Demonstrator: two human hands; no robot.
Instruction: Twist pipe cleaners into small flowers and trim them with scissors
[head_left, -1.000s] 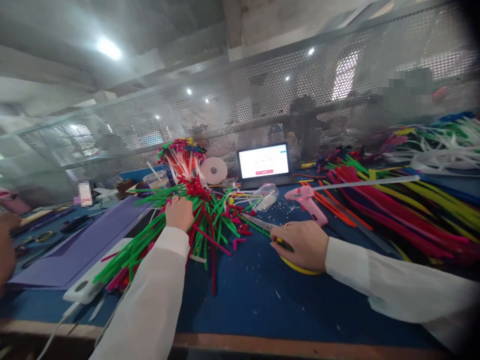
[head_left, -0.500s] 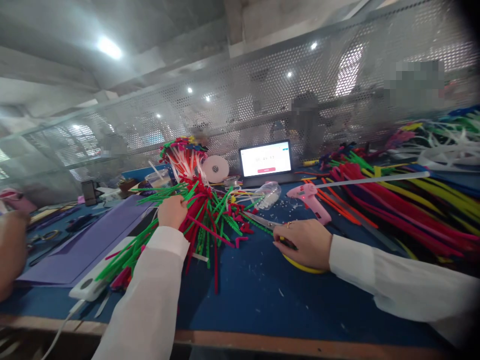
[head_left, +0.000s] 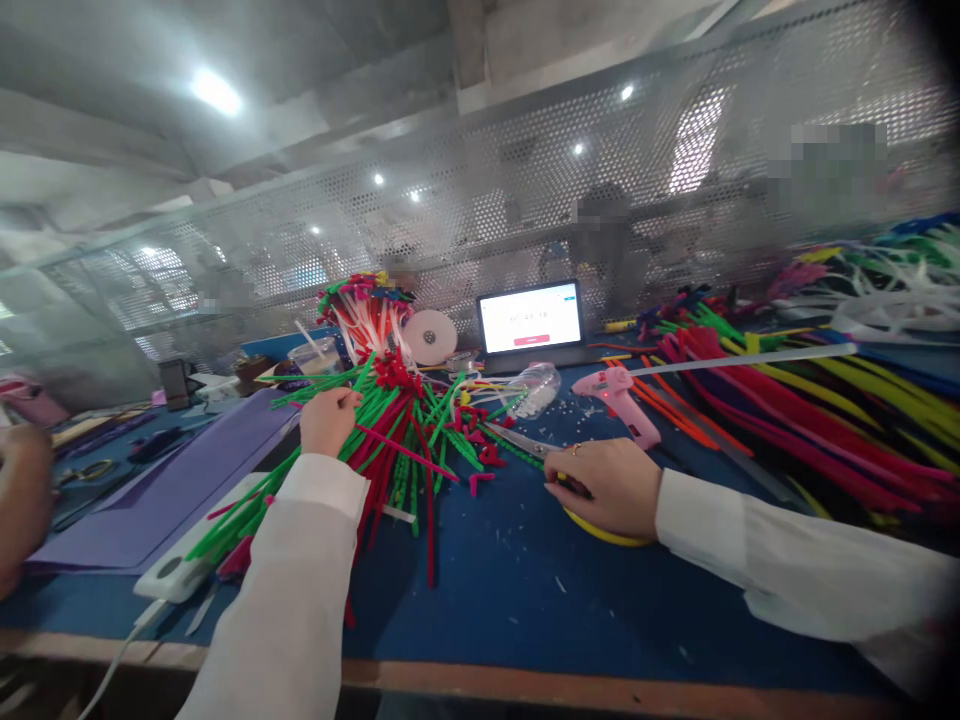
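Note:
My left hand (head_left: 328,422) is closed, fingers pinched, over the left side of a pile of fuzzy craft stems. A pink pipe cleaner (head_left: 409,452) runs from its fingertips rightward across the pile. Beneath and around it lie green pipe cleaners (head_left: 447,432) and dark red pipe cleaners (head_left: 382,470). On the blue table surface rests my right hand (head_left: 606,488), wrapped round a pair of scissors (head_left: 519,440). Their blades point left toward the pile, and a yellow handle loop shows under the palm.
A pink glue gun (head_left: 626,402) lies beyond my right hand. Behind stand a lit tablet (head_left: 531,318) and a white ribbon spool (head_left: 430,337). Colourful stem bundles (head_left: 795,410) spread at right. Purple sheets (head_left: 161,480) and a white power strip (head_left: 169,578) lie left; another person's hand (head_left: 22,500) is at far left.
My left hand has moved a little to the left, and the pink pipe cleaner has shifted with it. My right hand and the scissors have stayed nearly still.

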